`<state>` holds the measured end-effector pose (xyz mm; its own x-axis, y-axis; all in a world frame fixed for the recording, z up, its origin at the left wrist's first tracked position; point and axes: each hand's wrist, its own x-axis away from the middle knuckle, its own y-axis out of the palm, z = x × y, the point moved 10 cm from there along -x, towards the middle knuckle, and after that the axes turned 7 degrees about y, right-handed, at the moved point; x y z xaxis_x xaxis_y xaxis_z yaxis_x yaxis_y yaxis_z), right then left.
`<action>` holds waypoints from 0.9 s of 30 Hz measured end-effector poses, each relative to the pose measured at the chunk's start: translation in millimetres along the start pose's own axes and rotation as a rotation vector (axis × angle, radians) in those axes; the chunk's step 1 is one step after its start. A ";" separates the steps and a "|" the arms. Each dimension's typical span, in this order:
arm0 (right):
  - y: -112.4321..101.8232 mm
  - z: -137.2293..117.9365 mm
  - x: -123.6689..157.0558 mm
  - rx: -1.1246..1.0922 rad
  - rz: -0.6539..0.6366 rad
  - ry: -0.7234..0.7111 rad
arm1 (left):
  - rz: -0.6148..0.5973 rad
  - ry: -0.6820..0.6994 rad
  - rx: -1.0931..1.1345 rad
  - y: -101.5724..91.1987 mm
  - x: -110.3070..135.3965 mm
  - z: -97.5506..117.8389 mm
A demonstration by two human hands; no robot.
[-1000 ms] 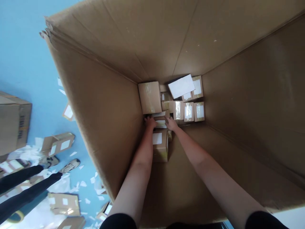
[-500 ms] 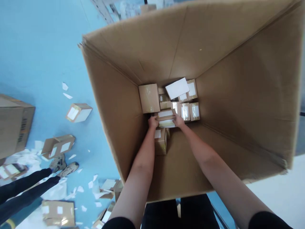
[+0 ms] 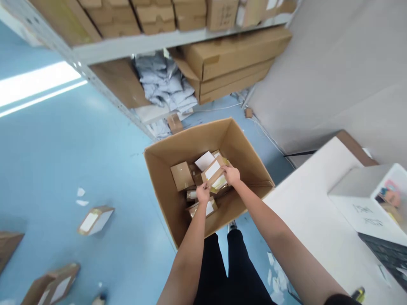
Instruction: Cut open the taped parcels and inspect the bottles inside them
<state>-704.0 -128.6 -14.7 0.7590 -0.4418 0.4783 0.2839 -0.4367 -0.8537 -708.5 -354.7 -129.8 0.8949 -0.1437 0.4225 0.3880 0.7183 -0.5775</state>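
Note:
My left hand (image 3: 202, 193) and my right hand (image 3: 231, 175) grip a small cardboard box (image 3: 216, 172) by its two sides, tilted, with white labels and clear tape showing. This box is above the contents of a large open carton (image 3: 163, 190). Inside the carton, a plain square cardboard box (image 3: 182, 176) sits at the left and a white box (image 3: 204, 160) at the back. Below my left hand lies a labelled box (image 3: 211, 207), partly covered by the hand. Other small boxes underneath are mostly hidden.
Beyond the carton stands a metal shelf (image 3: 133, 44) with cardboard boxes and grey bags (image 3: 165, 80). A white table (image 3: 313, 199) at the right bears a white bin (image 3: 365, 199). Loose boxes (image 3: 95, 220) and paper scraps (image 3: 82, 203) lie on the blue floor at left.
Both hands have lifted the small box up from the carton's bottom and tilted it. My view has pulled back, so the carton looks smaller and the shelf and table show.

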 end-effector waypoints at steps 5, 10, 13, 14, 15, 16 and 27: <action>-91.6 34.5 87.0 -0.078 0.146 0.027 | 0.087 0.186 0.048 -61.5 37.6 102.7; -142.0 118.5 182.1 -0.218 0.311 0.122 | 0.038 0.474 0.041 -72.0 103.1 222.9; -157.7 195.8 246.2 -0.296 0.390 0.222 | 0.001 0.610 -0.011 -35.9 164.8 288.2; -161.1 226.4 270.0 -0.327 0.418 0.256 | -0.018 0.656 -0.028 -16.1 189.0 308.3; -163.0 259.5 295.1 -0.357 0.448 0.294 | -0.044 0.704 -0.041 7.2 215.0 327.6; -163.1 294.8 321.6 -0.387 0.479 0.337 | -0.075 0.753 -0.050 33.9 242.3 345.5; 24.5 583.1 568.7 -0.686 0.554 0.908 | -0.778 0.847 -0.013 371.0 520.7 342.6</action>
<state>76.2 66.4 116.2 -0.0728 -0.9535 0.2926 -0.5098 -0.2165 -0.8326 -174.1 70.1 115.3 0.2709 -0.9604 0.0654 0.8986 0.2279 -0.3750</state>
